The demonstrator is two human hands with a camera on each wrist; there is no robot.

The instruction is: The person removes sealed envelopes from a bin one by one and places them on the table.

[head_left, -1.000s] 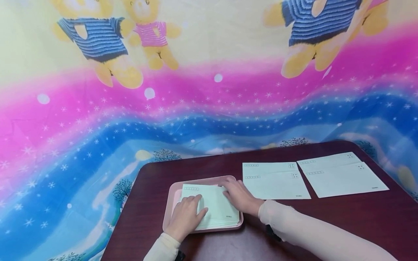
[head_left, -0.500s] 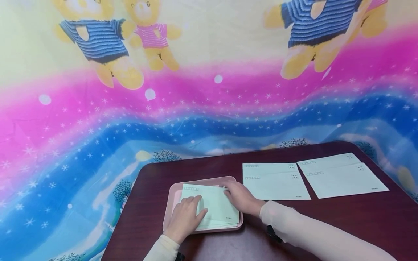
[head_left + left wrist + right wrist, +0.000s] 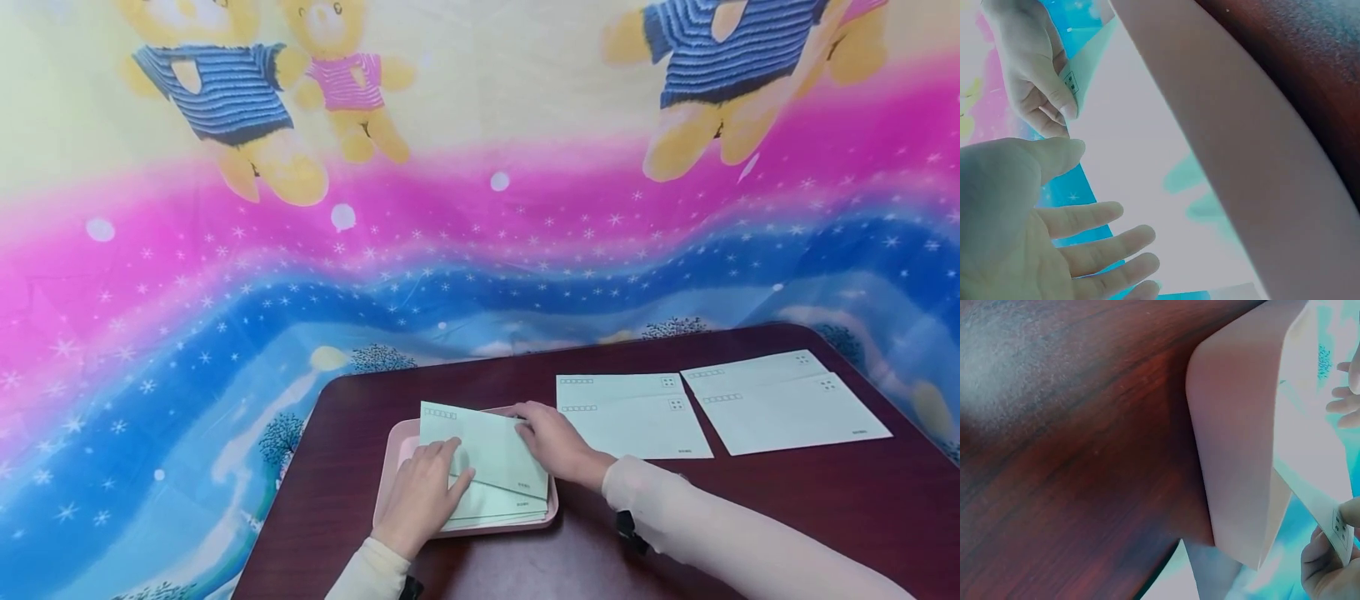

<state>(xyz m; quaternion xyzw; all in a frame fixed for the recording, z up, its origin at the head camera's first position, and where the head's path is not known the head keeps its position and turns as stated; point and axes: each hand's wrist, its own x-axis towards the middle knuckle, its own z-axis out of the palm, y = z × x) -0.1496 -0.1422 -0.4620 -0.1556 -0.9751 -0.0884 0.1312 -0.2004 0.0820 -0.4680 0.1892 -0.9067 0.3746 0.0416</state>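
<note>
My right hand [image 3: 557, 442] pinches the top envelope [image 3: 491, 454] at its far right corner, by the printed stamp box, thumb over it and fingers beneath, as the right wrist view shows. That pale green envelope is tilted, its far edge raised above the stack. Several more envelopes [image 3: 498, 502] lie beneath it in a pink tray [image 3: 386, 492]. My left hand [image 3: 422, 498] is over the tray's left side with fingers straight and spread. In the left wrist view its fingers [image 3: 1116, 240] reach across the envelope's face without curling round it.
Right of the tray, two overlapping envelopes [image 3: 630, 429] lie on the dark wooden table [image 3: 480, 567]. Another overlapping pair [image 3: 795, 412] lies farther right, near the table's right edge. A curtain [image 3: 480, 208] with printed bears hangs behind the table.
The top envelope has been lifted off the stack at its far edge and tilted, uncovering the envelope below. My right hand has risen slightly with its corner. The left hand has barely moved.
</note>
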